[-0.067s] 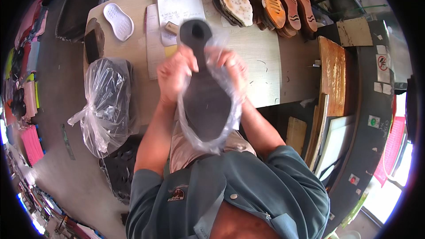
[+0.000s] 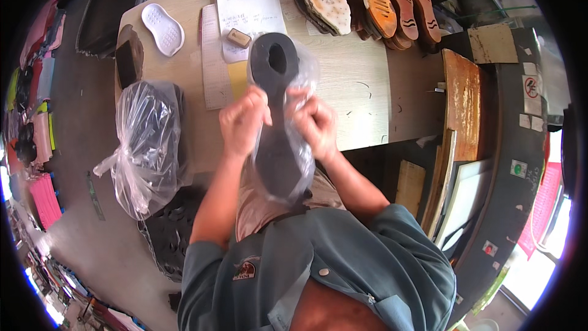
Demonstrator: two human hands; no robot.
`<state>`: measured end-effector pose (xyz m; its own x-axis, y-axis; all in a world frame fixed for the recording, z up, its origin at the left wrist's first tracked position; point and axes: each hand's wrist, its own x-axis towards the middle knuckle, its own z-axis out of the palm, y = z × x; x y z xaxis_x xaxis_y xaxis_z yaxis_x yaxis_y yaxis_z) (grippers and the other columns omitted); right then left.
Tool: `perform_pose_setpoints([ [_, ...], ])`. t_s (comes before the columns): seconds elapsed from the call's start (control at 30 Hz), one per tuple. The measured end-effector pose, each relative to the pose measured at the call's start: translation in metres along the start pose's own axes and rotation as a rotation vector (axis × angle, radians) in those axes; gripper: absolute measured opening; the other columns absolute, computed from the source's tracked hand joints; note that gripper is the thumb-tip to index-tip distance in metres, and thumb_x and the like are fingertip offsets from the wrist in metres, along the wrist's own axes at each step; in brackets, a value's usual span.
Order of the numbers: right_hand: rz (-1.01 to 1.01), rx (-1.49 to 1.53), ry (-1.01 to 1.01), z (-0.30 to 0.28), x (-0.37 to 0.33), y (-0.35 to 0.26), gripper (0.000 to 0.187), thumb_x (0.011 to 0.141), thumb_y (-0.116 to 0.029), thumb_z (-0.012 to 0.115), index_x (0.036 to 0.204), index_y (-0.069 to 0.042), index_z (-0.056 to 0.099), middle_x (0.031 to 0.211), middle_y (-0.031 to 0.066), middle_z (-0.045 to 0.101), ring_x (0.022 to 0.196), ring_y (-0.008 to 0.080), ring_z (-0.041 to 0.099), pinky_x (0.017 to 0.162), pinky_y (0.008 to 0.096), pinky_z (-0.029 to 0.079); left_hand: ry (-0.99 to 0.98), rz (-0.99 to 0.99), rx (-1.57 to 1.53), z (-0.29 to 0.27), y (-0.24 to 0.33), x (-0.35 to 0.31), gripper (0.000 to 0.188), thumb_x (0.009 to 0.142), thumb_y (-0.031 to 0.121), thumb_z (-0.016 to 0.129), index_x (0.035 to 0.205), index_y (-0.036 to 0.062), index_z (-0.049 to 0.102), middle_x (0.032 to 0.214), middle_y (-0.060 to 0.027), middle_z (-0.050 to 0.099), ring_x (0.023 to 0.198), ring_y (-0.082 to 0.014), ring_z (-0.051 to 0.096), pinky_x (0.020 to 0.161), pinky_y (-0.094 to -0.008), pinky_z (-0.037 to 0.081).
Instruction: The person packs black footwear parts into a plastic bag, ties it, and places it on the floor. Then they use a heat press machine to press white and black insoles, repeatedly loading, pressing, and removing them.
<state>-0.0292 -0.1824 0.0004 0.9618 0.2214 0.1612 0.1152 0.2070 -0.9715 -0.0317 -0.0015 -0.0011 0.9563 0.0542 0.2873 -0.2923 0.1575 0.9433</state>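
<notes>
1. Table [image 2: 349,86]: pale top, with orange and brown soles [image 2: 380,9] at its far right corner.
2. Tied bag [image 2: 147,141]: clear, with dark contents, at the table's left edge.
3. Wrap [image 2: 308,79]: clear film around the dark sole.
4. Dark sole [image 2: 277,159]: between the 2 hands, before the torso, its end with 1 oval hole pointing toward the table.
5. Notebook [image 2: 250,6]: open, beyond the sole.
6. White sole [image 2: 163,30]: left of the notebook.
7. Left hand [image 2: 244,121]: fingers curled closed, gripping the wrap at the sole's left edge.
8. Right hand [image 2: 318,125]: fingers bent, gripping bunched wrap on the right.
9. Block [image 2: 239,38]: small, tan, just below the notebook.
</notes>
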Motion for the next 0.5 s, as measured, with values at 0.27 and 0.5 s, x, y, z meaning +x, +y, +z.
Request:
perform_pose_setpoints([
  [0.27,-0.156,-0.292,-0.114,-0.009,-0.011,-0.008,0.017,0.087,0.0,0.077,0.079,-0.007,0.064,0.083,0.004,0.073,0.103,0.027,0.068,0.113,0.0504,0.045,-0.082,-0.016,0.343,0.011,0.024,-0.005,0.014,0.088,0.001,0.079,0.091,0.0005,0.065,0.095,-0.0096,0.069,0.091,-0.0229,0.065,0.081,-0.0337,0.052],
  [0.5,0.178,-0.251,0.299,-0.052,0.032,-0.01,0.017,0.102,-0.019,0.072,0.102,-0.002,0.068,0.094,0.0008,0.068,0.092,0.009,0.061,0.085,0.0272,0.05,-0.114,0.043,0.678,0.023,0.024,0.009,0.073,0.088,0.008,0.081,0.154,0.0057,0.049,0.167,-0.0206,0.034,0.151,-0.0409,0.039,0.12,-0.0487,0.039],
])
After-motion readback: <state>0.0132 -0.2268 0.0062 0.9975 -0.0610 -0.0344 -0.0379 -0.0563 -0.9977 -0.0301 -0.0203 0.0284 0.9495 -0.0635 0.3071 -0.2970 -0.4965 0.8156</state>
